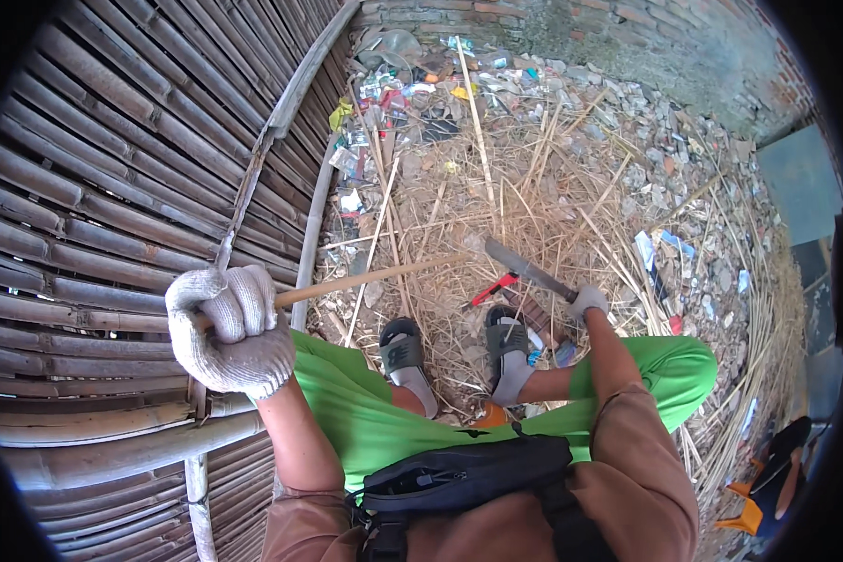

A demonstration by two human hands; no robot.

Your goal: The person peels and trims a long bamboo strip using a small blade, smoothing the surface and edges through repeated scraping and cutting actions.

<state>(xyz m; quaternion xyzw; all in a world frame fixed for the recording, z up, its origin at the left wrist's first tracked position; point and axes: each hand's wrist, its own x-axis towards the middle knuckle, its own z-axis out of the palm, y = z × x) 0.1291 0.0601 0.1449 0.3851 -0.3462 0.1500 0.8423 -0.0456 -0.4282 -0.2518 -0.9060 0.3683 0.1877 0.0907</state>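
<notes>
My left hand, in a whitish knitted glove, is closed in a fist around a thin bamboo stick. The stick points right, its far end over the straw-littered ground in front of my feet. In my gloved right hand is the handle of a machete, mostly hidden by the fingers. Its dark blade reaches up and left, close to the stick's far end but seemingly not touching it. Below the blade lies a red-and-black hand tool, its exact kind unclear, beside a brown block.
A bamboo slat wall rises close on the left. Split bamboo strips, shavings, rubble and plastic litter cover the ground. A brick wall closes the far side. Something orange and black stands at lower right.
</notes>
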